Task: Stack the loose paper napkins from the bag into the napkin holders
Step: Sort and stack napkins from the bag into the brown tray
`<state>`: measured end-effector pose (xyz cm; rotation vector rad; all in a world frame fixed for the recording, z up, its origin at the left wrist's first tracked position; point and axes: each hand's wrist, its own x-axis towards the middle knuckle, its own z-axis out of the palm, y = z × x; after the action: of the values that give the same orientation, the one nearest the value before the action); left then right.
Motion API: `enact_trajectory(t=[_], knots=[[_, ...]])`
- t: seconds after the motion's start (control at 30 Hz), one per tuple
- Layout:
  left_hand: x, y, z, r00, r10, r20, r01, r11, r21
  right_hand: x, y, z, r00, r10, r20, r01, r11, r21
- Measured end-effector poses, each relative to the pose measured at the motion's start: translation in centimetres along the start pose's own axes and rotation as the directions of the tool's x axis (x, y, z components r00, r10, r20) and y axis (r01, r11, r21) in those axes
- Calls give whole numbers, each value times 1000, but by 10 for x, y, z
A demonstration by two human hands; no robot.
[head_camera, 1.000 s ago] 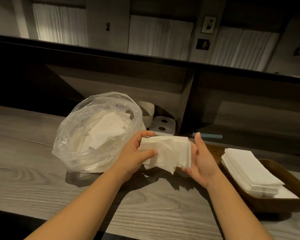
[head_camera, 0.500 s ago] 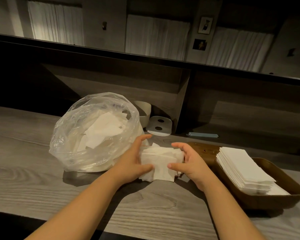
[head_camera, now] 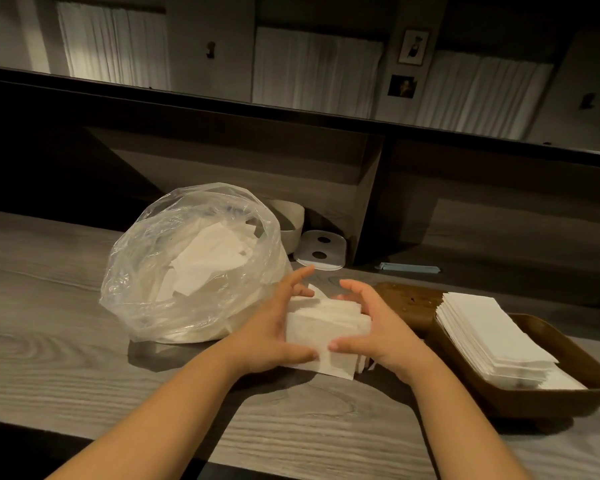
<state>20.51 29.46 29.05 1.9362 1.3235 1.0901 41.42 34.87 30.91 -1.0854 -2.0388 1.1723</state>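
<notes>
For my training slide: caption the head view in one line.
Both hands, left hand and right hand, square a napkin bundle on the counter between plastic bag and holder.

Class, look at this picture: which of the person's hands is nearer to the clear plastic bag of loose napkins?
Left. The left hand lies right beside the plastic bag, gripping the napkin bundle; the right hand grips the bundle's far side, away from the bag.

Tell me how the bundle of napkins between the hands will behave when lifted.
The napkin bundle looks light and floppy: its edges are uneven, so sheets may splay or slip out. Both hands, left hand and right hand, gripping opposite sides probably keep it together.
</notes>
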Motion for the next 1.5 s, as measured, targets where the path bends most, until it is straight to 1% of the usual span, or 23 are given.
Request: enact_trajectory(t=[0.07, 0.17, 0.23, 0.3, 0.37, 0.4, 0.47, 0.57, 0.63, 0.7, 0.77, 0.83, 0.9, 0.97, 1.1, 1.13, 1.2, 1.27, 1.3, 1.37, 1.4, 1.47, 1.5], knots=[[0, -1, -1, 999, -31, -23, 31, 1000, -3, -2, 1, -6, 996, 75, 42, -71, 993, -95], [1, 1, 1, 987, 25, -161, -39, 996, -83, -6, -4, -11, 998, -4, -70, 12, 993, 114], [2, 3, 1, 985, 28, -171, -49, 991, -121, -7, -11, -11, 983, -54, -177, 98, 963, 250], [4, 8, -1, 994, -56, -99, 22, 950, -312, -9, -15, -12, 973, -84, -213, 148, 940, 309], [6, 13, -5, 983, -162, 87, 183, 829, -528, -10, -21, -9, 983, -109, -150, 144, 958, 250], [6, 13, -5, 963, -193, 189, 266, 793, -548, -9, -24, -6, 990, -113, -89, 127, 976, 175], [5, 16, -3, 932, -232, 279, 343, 813, -470, -3, -27, 2, 994, -105, -29, 106, 994, 21], [6, 21, -3, 917, -347, 197, 399, 802, -445, 10, -25, 4, 961, -59, -272, 66, 998, 19], [8, 19, -4, 890, -441, 112, 407, 662, -630, 17, -14, -2, 931, -32, -363, -40, 981, -190], [10, 18, -4, 841, -533, 91, 391, 485, -782, 21, -3, 0, 968, 25, -250, -140, 881, -452], [12, 20, -1, 798, -587, 136, 387, 327, -862, 26, 1, 7, 985, 90, -144, -156, 813, -561], [14, 22, 2, 778, -611, 151, 365, 244, -898, 33, 2, 10, 984, 116, -134, -173, 794, -584], [14, 23, 4, 776, -615, 140, 359, 248, -900, 36, 1, 8, 976, 173, -132, -217, 763, -609], [14, 24, 7, 806, -585, 95, 348, 338, -874, 33, -2, 5, 973, 209, -101, -224, 738, -637], [16, 20, 14, 859, -506, -76, 234, 521, -821, 16, -10, -13, 979, 106, -173, -186, 813, -551], [17, 19, 15, 860, -498, -113, 210, 548, -810, 12, -12, -19, 967, 78, -244, -184, 875, -447], [18, 18, 17, 853, -499, -152, 186, 564, -804, 3, -20, -24, 917, 106, -385, -135, 990, -49], [19, 17, 20, 849, -505, -156, 181, 556, -812, -4, -32, -21, 916, 175, -360, -28, 925, 379], [19, 17, 22, 849, -507, -150, 182, 546, -818, -6, -36, -16, 936, 191, -297, -28, 879, 475], [19, 16, 24, 857, -497, -135, 180, 534, -826, -5, -39, 1, 965, 188, -182, -91, 893, 440], [20, 17, 24, 861, -493, -126, 177, 522, -835, -2, -36, 9, 967, 173, -189, -108, 944, 312], [19, 18, 25, 866, -488, -110, 166, 488, -857, 7, -31, 21, 947, 115, -301, -114, 993, 18], [19, 20, 24, 865, -492, -99, 166, 468, -868, 10, -28, 25, 932, 81, -353, -101, 994, -39]])
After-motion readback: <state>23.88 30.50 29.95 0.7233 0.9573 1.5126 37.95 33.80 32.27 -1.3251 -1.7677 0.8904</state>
